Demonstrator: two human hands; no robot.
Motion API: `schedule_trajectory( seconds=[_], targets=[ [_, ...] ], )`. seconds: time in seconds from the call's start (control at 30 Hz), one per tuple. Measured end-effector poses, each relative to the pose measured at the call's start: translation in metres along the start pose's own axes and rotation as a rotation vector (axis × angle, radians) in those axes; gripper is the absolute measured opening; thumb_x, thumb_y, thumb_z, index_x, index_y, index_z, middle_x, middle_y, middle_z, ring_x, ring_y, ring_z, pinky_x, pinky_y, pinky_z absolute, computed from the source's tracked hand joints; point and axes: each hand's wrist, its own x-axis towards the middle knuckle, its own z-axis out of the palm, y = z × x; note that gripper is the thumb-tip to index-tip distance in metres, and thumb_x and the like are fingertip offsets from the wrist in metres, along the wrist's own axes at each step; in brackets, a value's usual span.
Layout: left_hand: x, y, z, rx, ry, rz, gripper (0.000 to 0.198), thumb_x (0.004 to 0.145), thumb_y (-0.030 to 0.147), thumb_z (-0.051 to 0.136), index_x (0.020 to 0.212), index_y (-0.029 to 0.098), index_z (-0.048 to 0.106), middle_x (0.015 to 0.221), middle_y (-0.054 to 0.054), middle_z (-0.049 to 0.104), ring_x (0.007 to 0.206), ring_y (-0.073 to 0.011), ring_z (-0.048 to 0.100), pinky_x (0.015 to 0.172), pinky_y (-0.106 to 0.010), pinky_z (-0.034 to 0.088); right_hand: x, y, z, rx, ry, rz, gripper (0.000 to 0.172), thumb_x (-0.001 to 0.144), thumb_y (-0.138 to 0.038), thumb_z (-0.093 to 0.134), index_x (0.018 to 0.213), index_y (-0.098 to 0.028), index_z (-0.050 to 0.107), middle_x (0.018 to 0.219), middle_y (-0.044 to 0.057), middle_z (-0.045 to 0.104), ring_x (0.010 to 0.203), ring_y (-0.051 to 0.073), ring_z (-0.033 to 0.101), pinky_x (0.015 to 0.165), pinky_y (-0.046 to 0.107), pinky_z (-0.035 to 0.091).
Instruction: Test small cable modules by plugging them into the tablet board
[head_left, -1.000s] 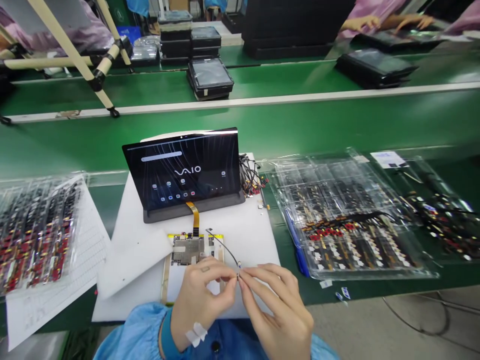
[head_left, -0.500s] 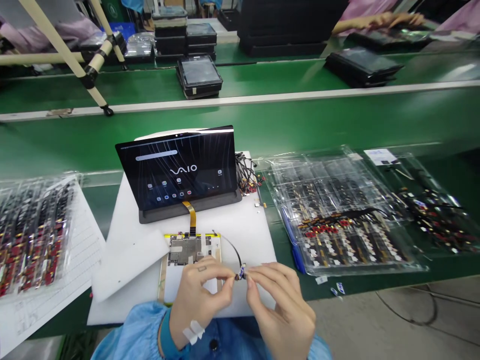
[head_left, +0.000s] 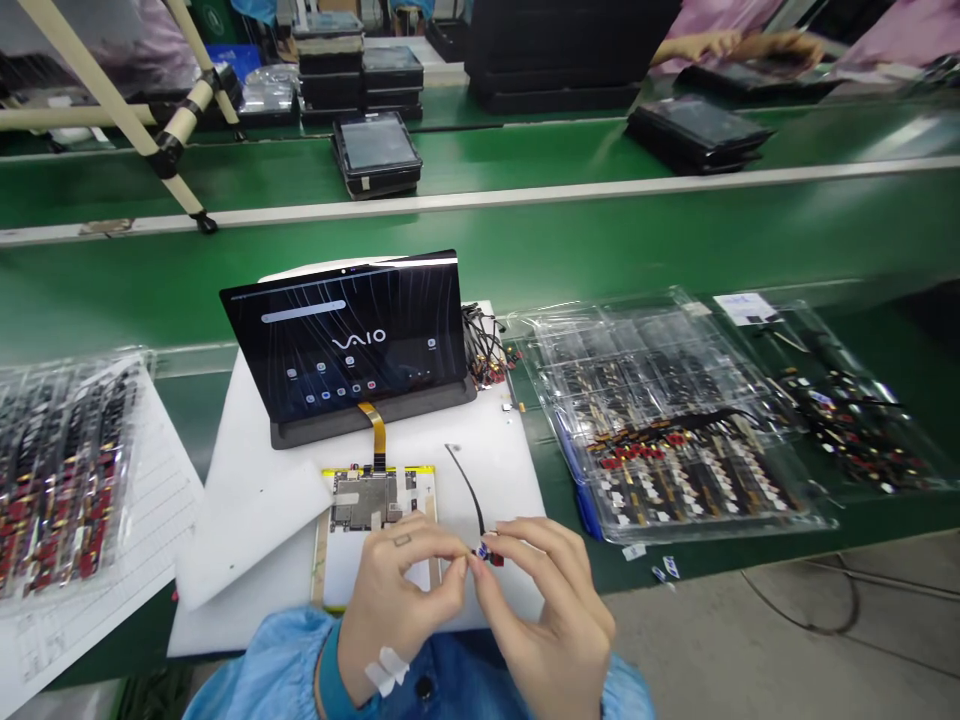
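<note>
Between my fingertips is a small module [head_left: 484, 551] with a blue-and-white sticker and a bit of red, its thin black cable [head_left: 470, 487] sticking up. My left hand [head_left: 409, 585] pinches one side with thumb and forefinger. My right hand [head_left: 551, 605] pinches the other side, and its fingers partly cover the part. Just beyond my left hand lies an opened tablet body [head_left: 364, 500] with its circuit board showing. An orange ribbon cable [head_left: 378, 438] links it to a lit tablet screen [head_left: 352, 345], propped upright on a dark stand.
White foam [head_left: 259, 505] lies under the work. Loose black cables [head_left: 486, 345] are heaped beside the screen. Clear trays of small modules stand at right [head_left: 675, 420] and left [head_left: 64, 470]. Stacked tablets [head_left: 379, 150] sit across the green bench; a co-worker's hands [head_left: 776, 48] are at far right.
My right hand has shifted left against my left fingertips, and the module has turned so that red shows. The black cable stands more upright. The whole view has moved slightly.
</note>
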Motion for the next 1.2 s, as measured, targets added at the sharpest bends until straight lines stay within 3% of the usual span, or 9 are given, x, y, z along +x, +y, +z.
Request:
schedule_trajectory(
  seconds=[0.33, 0.5, 0.57, 0.67, 0.8, 0.9, 1.0, 1.1, 1.2],
  targets=[
    [0.001, 0.001, 0.002, 0.029, 0.014, 0.064, 0.018, 0.072, 0.005, 0.051, 0.063, 0.017, 0.063, 0.056, 0.002, 0.063, 0.053, -0.0091, 0.056, 0.056, -0.019, 0.046, -0.002, -0.002, 0.001, 0.174, -0.032, 0.173, 0.009, 0.084, -0.014, 0.054, 0.077, -0.021, 0.056, 0.077, 0.002, 0.054, 0.073, 0.015, 0.054, 0.061, 0.026, 0.046],
    [0.0, 0.0, 0.003, -0.018, -0.003, -0.012, 0.017, 0.071, 0.007, 0.052, 0.06, 0.016, 0.062, 0.055, 0.002, 0.063, 0.052, -0.0083, 0.055, 0.055, -0.017, 0.044, -0.004, 0.002, 0.001, 0.232, -0.01, 0.228, 0.009, 0.084, -0.016, 0.054, 0.077, -0.022, 0.055, 0.08, 0.001, 0.056, 0.076, 0.013, 0.055, 0.065, 0.022, 0.047],
    [0.0, 0.0, 0.004, -0.04, -0.03, -0.067, 0.017, 0.072, 0.01, 0.051, 0.06, 0.015, 0.063, 0.055, 0.001, 0.062, 0.053, -0.0089, 0.056, 0.054, -0.017, 0.044, -0.006, 0.005, 0.0, 0.244, -0.005, 0.253, 0.004, 0.084, -0.019, 0.056, 0.084, -0.022, 0.057, 0.087, 0.003, 0.058, 0.083, 0.015, 0.057, 0.07, 0.023, 0.049],
    [-0.001, -0.001, 0.004, -0.069, -0.07, -0.157, 0.018, 0.072, 0.014, 0.051, 0.06, 0.015, 0.064, 0.055, -0.001, 0.062, 0.053, -0.01, 0.057, 0.054, -0.018, 0.045, -0.008, 0.011, -0.004, 0.308, -0.056, 0.279, 0.012, 0.084, -0.022, 0.058, 0.096, -0.022, 0.058, 0.085, 0.003, 0.06, 0.079, 0.015, 0.059, 0.069, 0.024, 0.051],
    [-0.003, -0.003, 0.004, -0.124, -0.102, -0.281, 0.017, 0.07, 0.019, 0.051, 0.06, 0.015, 0.065, 0.056, -0.002, 0.064, 0.054, -0.0109, 0.058, 0.054, -0.018, 0.045, -0.008, 0.018, -0.011, 0.456, -0.153, 0.229, 0.012, 0.086, -0.022, 0.059, 0.097, -0.025, 0.061, 0.076, 0.0, 0.06, 0.067, 0.012, 0.058, 0.06, 0.019, 0.051],
    [-0.003, -0.005, 0.005, -0.159, -0.111, -0.358, 0.016, 0.068, 0.02, 0.052, 0.061, 0.015, 0.066, 0.057, -0.002, 0.065, 0.054, -0.0113, 0.058, 0.054, -0.019, 0.046, -0.009, 0.02, -0.013, 0.429, -0.181, 0.154, 0.018, 0.084, -0.022, 0.063, 0.101, -0.024, 0.061, 0.082, 0.001, 0.062, 0.072, 0.014, 0.059, 0.064, 0.021, 0.052],
    [-0.005, -0.007, 0.007, -0.172, -0.115, -0.395, 0.016, 0.068, 0.02, 0.052, 0.062, 0.015, 0.066, 0.058, -0.002, 0.065, 0.055, -0.0119, 0.058, 0.054, -0.019, 0.048, -0.011, 0.02, -0.011, 0.377, -0.161, 0.078, 0.019, 0.083, -0.012, 0.06, 0.099, -0.022, 0.061, 0.085, 0.002, 0.062, 0.075, 0.014, 0.06, 0.065, 0.022, 0.053],
    [-0.01, -0.01, 0.004, -0.111, -0.154, -0.389, 0.017, 0.071, 0.018, 0.051, 0.064, 0.016, 0.066, 0.058, -0.001, 0.065, 0.055, -0.012, 0.058, 0.054, -0.02, 0.048, -0.011, 0.021, -0.007, 0.355, -0.138, 0.048, 0.022, 0.082, -0.004, 0.055, 0.093, -0.021, 0.061, 0.082, 0.002, 0.062, 0.073, 0.014, 0.059, 0.064, 0.022, 0.052],
    [-0.016, -0.017, -0.009, 0.062, -0.208, -0.265, 0.017, 0.077, 0.014, 0.052, 0.075, 0.02, 0.068, 0.065, 0.001, 0.067, 0.059, -0.0119, 0.06, 0.057, -0.021, 0.049, -0.01, 0.026, -0.004, 0.314, -0.189, 0.021, 0.02, 0.082, -0.004, 0.055, 0.092, -0.02, 0.061, 0.081, 0.002, 0.062, 0.073, 0.015, 0.059, 0.064, 0.024, 0.052]
  ],
)
